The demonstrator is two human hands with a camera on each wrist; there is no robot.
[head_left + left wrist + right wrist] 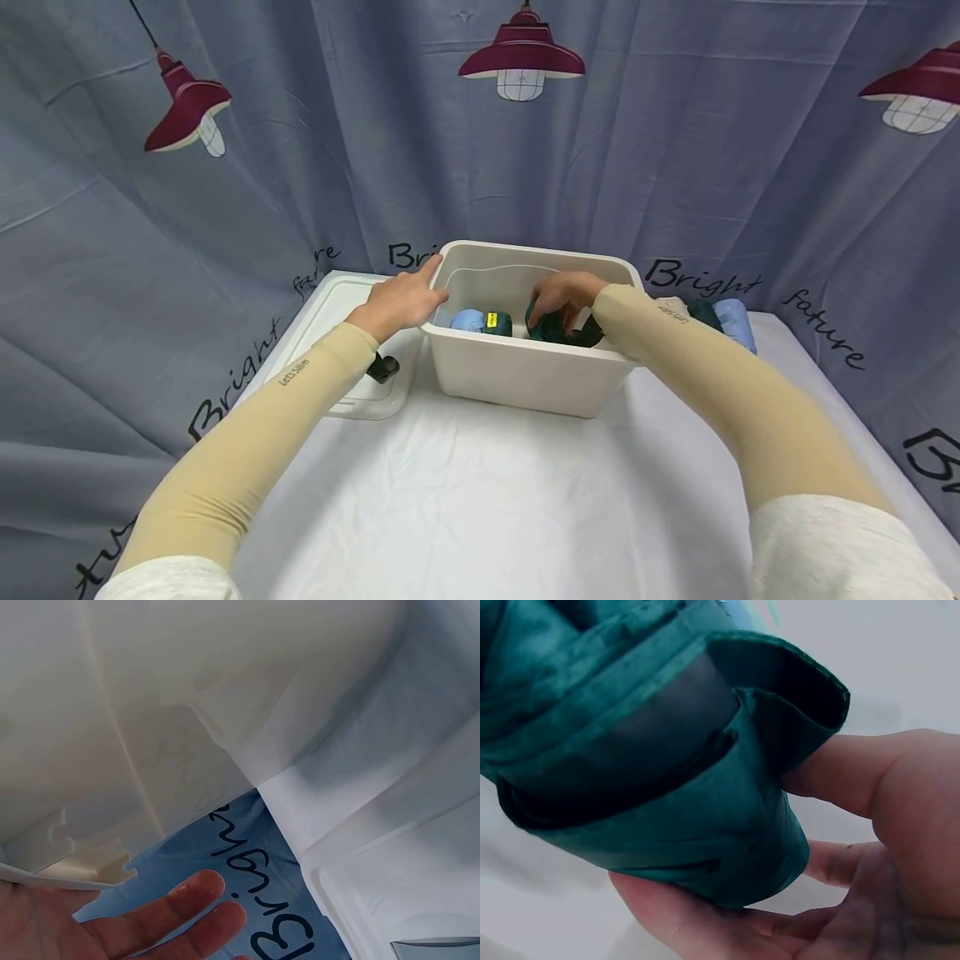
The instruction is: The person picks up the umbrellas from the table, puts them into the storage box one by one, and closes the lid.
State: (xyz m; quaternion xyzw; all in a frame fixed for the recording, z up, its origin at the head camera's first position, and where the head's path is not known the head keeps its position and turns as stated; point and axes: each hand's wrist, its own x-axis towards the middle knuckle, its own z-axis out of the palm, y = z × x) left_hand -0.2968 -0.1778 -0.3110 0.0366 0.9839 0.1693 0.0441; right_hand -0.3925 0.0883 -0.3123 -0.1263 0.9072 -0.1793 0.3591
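A white plastic bin (517,375) stands on the table. My left hand (401,302) rests at its left rim, fingers extended; in the left wrist view, the left hand's fingers (172,915) lie straight along the outside, below the rim. Inside the bin, my right hand (564,296) holds a dark green rolled cloth bundle (581,335). The right wrist view shows thumb and fingers around one end of this shiny green bundle (682,825), which has a loose fold. Left of it in the bin lie a light blue roll (468,320) and a dark green roll with yellow label (497,323).
A white lid (375,396) lies left of the bin, with a black object (383,368) on it, partly behind my left forearm. At right, beyond my right arm, are a light blue roll (735,323), a dark green roll (703,313) and something beige. A printed curtain (420,150) hangs behind.
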